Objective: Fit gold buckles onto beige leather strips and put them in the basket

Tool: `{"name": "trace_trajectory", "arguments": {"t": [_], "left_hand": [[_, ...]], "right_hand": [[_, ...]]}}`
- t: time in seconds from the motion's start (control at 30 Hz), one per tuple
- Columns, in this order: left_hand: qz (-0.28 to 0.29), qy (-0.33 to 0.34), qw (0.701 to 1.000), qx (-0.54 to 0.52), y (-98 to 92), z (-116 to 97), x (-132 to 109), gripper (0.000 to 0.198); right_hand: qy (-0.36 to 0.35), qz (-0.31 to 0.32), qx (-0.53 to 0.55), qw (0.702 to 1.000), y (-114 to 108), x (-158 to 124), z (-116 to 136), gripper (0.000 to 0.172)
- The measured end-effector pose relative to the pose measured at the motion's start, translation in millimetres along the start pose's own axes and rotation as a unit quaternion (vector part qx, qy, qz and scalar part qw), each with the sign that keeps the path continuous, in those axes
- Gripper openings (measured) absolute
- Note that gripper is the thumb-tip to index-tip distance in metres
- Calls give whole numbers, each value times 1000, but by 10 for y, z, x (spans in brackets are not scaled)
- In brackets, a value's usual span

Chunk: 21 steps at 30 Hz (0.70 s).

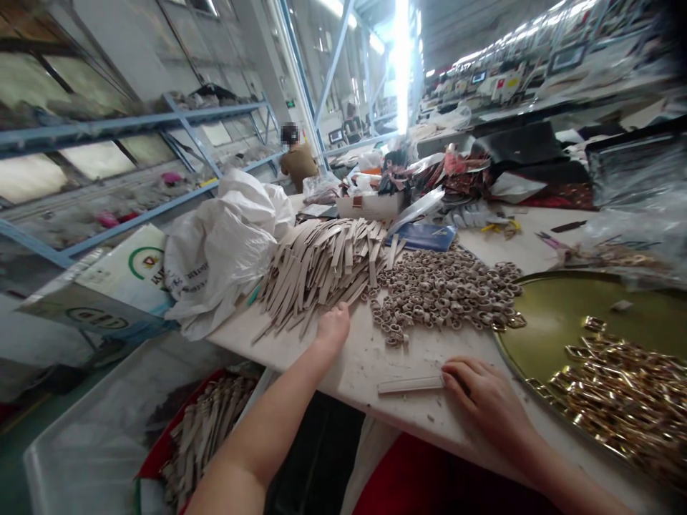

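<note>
My left hand (333, 326) reaches to the near right edge of a heap of flat grey-beige strips (316, 268). Its fingers are curled together, and whatever is in them, if anything, is hidden. Closer to me, my right hand (480, 390) has its thumb and fingers closed on the right end of a single light strap (411, 385), which lies along the table's front edge. Beyond the two hands spreads a pile of small beige loops (440, 290). On the right, a round gold-coloured tray (542, 307) carries many shiny gold metal buckles (627, 386).
White plastic sacking (220, 236) and a printed carton (118, 279) stand left of the table (365, 357). Below, a red-rimmed container holds finished-looking straps (209, 422). A blue packet (424, 236), scissors (552, 242) and plastic bags lie farther back. A person (299, 164) is in the background.
</note>
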<state>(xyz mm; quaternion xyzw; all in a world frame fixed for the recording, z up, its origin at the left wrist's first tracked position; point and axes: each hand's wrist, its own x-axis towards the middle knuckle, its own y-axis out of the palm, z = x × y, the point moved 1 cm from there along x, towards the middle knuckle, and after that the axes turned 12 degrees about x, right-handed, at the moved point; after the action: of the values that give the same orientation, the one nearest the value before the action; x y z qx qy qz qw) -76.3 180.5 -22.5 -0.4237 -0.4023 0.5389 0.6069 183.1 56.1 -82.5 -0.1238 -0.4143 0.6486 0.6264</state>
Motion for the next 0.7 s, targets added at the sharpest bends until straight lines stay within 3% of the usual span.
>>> {"name": "trace_trajectory", "arguments": {"t": [0.2,0.3,0.37,0.43,0.47,0.53,0.6,0.7], "left_hand": [[-38,-9,997,-70,-206,205,-250,20],[-53,-2,989,-138,-385,228,-520,27],[-39,30,980,-194,-483,147,-782,30],[5,87,960,-267,-545,-2,-1083,31],[41,120,941,-315,-562,-92,-1231,31],[163,169,845,-480,-572,-287,-1480,24],[260,177,739,-596,-572,-472,-1620,19],[343,118,623,-693,-571,-682,-1614,19]], "right_hand": [[-25,-101,61,993,-164,-88,162,23],[27,-118,156,980,-262,-134,306,23],[111,-104,276,949,-298,-130,366,29],[196,-90,414,884,-310,-107,401,42],[221,-88,469,851,-310,-94,418,47],[235,-92,517,818,-293,-76,462,47],[227,-67,503,831,-249,-64,509,38],[197,29,443,874,-207,9,480,34]]}}
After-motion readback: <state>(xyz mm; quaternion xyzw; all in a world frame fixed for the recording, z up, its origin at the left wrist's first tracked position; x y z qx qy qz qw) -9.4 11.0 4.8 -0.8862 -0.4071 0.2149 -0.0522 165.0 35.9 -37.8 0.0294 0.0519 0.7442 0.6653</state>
